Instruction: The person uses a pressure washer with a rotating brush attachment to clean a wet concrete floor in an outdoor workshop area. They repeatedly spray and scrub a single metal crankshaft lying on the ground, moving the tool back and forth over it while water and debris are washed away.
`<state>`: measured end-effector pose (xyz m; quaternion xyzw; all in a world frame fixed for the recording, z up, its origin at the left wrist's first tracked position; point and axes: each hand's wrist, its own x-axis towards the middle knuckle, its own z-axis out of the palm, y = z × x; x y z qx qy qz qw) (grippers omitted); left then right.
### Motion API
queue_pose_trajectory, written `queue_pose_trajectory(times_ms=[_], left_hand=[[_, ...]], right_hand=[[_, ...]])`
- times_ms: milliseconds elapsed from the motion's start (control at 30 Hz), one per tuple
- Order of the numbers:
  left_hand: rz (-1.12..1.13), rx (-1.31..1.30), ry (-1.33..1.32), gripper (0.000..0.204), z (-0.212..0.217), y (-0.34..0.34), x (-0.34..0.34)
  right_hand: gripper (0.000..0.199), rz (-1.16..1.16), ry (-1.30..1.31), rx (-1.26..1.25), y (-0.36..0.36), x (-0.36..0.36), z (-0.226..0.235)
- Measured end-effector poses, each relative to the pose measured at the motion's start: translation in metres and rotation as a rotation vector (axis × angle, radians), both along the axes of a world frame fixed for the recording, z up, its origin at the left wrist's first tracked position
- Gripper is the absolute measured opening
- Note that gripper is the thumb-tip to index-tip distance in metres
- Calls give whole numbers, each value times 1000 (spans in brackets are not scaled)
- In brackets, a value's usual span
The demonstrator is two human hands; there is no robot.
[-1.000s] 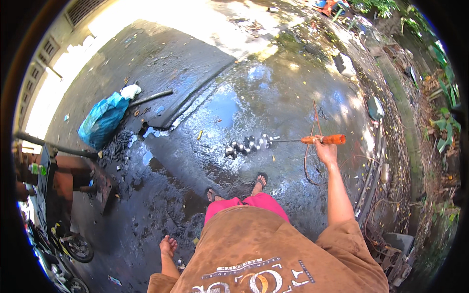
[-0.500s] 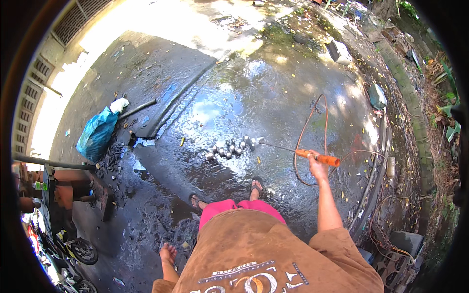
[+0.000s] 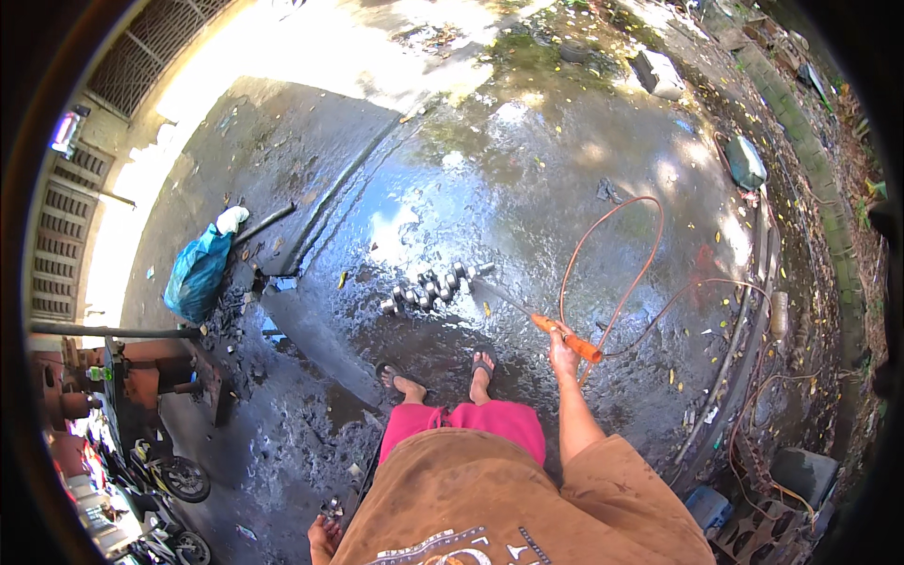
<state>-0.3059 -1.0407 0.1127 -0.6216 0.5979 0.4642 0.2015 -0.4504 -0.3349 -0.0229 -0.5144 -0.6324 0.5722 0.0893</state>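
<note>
My right hand (image 3: 564, 350) is closed round the orange grip of a spray wand (image 3: 544, 324). Its thin metal lance slants toward the right end of a crankshaft (image 3: 428, 290), a shiny metal shaft with several lobes lying on the wet ground. Whether the tip touches the metal is hard to make out. A reddish-brown hose (image 3: 650, 261) loops up from the wand and trails to the right. Low at my left side hangs my left hand (image 3: 325, 537), its fingers loosely apart and no held object visible.
Wet, dark concrete (image 3: 527, 217) surrounds my sandalled feet. A blue plastic sack (image 3: 198, 278) and a pole (image 3: 266, 222) lie to the left, with motorcycles (image 3: 184, 478) at lower left. Pipes (image 3: 725, 367) run along the right, near a grey-green container (image 3: 745, 163).
My right hand and the wand have come left and closer to my body, the wand now slanting more steeply. The hose loop has shifted shape. My left hand has dropped lower in view.
</note>
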Motion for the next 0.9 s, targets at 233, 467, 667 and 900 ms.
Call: queue_pose_trajectory(times_ms=[233, 467, 667, 900], left_hand=[[-65, -14, -51, 36, 23, -33, -12], [-62, 23, 26, 50, 13, -84, -15], [-359, -81, 1, 47, 23, -117, -14], [-166, 18, 22, 51, 27, -106, -24]], right_hand=[[31, -407, 184, -361, -17, 21, 0], [24, -660, 193, -431, -24, 41, -33], [36, -818, 167, -491, -18, 57, -60], [27, -750, 206, -618, -19, 65, -74]])
